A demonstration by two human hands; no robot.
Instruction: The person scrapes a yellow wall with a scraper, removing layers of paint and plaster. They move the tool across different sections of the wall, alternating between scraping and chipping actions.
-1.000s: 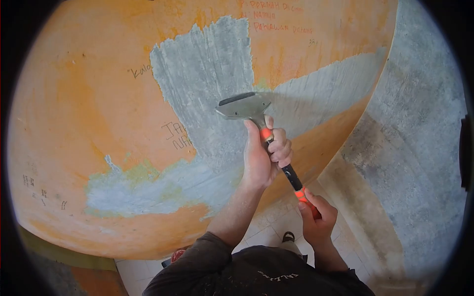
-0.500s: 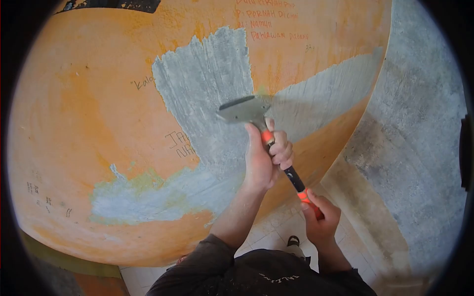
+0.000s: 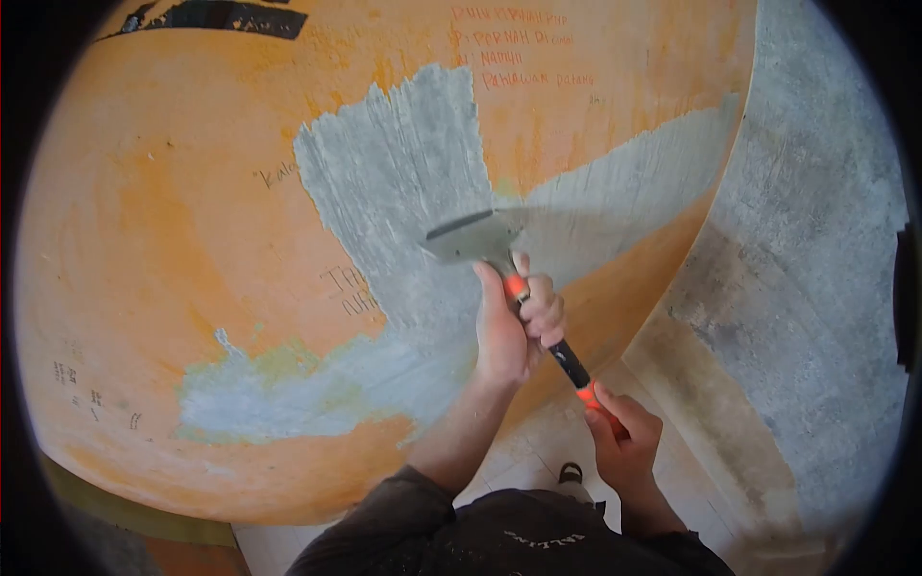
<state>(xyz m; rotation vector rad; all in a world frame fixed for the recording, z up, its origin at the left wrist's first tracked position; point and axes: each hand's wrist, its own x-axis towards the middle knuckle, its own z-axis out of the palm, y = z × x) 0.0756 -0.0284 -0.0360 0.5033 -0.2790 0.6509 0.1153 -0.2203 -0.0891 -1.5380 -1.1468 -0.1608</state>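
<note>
A long-handled wall scraper [image 3: 473, 236] with a wide metal head lies across the bared grey patch [image 3: 399, 163] of the orange wall [image 3: 192, 192]. My left hand [image 3: 519, 322] is wrapped round the handle just below the head, its thumb up along the neck. Lower down, my right hand [image 3: 626, 432] grips the orange end of the same handle. A second stripped band [image 3: 634, 158] runs right from beside the scraper head. Below left, a pale bluish patch [image 3: 279, 389] joins the grey one.
Red handwriting [image 3: 523, 43] marks the wall above the patch. A black strip [image 3: 206, 17] is at the top left. Bare grey concrete [image 3: 816, 240] stands to the right. Light floor tiles [image 3: 519, 461] and a sandal [image 3: 570, 473] show below.
The scraper head and my left hand have moved slightly down in view. My right hand stays near the same place, and both hands keep their grip. The view has shifted a little.
</note>
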